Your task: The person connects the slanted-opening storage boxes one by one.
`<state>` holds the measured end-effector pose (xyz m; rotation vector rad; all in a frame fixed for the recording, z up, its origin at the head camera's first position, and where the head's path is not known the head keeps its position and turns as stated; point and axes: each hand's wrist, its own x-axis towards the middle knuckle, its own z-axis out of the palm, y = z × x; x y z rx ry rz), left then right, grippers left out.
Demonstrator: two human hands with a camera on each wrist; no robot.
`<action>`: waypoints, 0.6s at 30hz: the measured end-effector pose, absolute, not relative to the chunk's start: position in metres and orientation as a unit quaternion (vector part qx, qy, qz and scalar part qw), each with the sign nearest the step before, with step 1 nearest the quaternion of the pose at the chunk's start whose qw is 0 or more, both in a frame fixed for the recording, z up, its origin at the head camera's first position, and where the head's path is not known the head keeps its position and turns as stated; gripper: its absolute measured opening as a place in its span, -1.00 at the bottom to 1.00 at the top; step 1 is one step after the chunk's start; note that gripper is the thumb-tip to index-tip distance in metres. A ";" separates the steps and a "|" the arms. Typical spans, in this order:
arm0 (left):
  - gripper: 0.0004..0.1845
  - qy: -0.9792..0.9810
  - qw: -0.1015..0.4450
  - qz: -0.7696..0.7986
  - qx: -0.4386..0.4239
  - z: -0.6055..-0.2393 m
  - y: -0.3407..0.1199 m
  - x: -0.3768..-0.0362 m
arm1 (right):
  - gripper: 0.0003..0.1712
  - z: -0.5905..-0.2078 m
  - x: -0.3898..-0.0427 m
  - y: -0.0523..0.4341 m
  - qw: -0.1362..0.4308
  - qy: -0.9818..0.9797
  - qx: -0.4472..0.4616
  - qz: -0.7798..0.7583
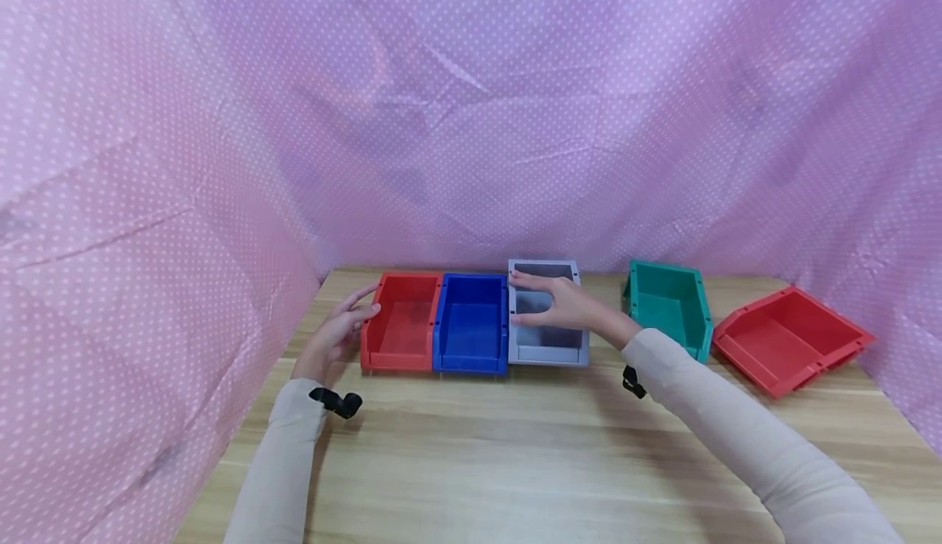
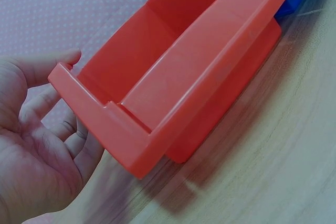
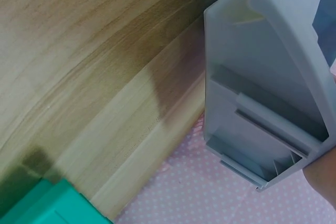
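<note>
Three plastic bins stand side by side on the wooden table point(image 1: 515, 446): a red bin point(image 1: 401, 323), a blue bin point(image 1: 471, 323) and a grey bin point(image 1: 548, 339). My left hand point(image 1: 353, 315) touches the red bin's outer left wall with straight fingers. The left wrist view shows that red bin point(image 2: 178, 77) close up, with the left hand point(image 2: 47, 145) spread beside its front corner. My right hand point(image 1: 555, 303) lies across the top of the grey bin point(image 3: 262, 87), fingers stretched toward its left rim. All three bins look empty.
A green bin point(image 1: 670, 307) stands right of the grey one, and its corner point(image 3: 47, 203) shows in the right wrist view. A second red bin point(image 1: 791, 339) sits angled at the far right. Pink dotted cloth point(image 1: 471, 119) walls the table on three sides.
</note>
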<state>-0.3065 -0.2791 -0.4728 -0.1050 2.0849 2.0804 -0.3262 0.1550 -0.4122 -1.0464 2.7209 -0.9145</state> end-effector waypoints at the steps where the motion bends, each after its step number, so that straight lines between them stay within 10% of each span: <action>1: -0.31 0.703 0.097 0.704 -0.035 -0.473 -0.279 -0.307 | -0.07 -0.413 -0.326 0.155 0.046 0.889 -0.341 -0.301; 18: -0.29 0.723 0.089 0.685 -0.031 -0.474 -0.280 -0.301 | -0.08 -0.428 -0.326 0.155 0.047 0.890 -0.341 -0.299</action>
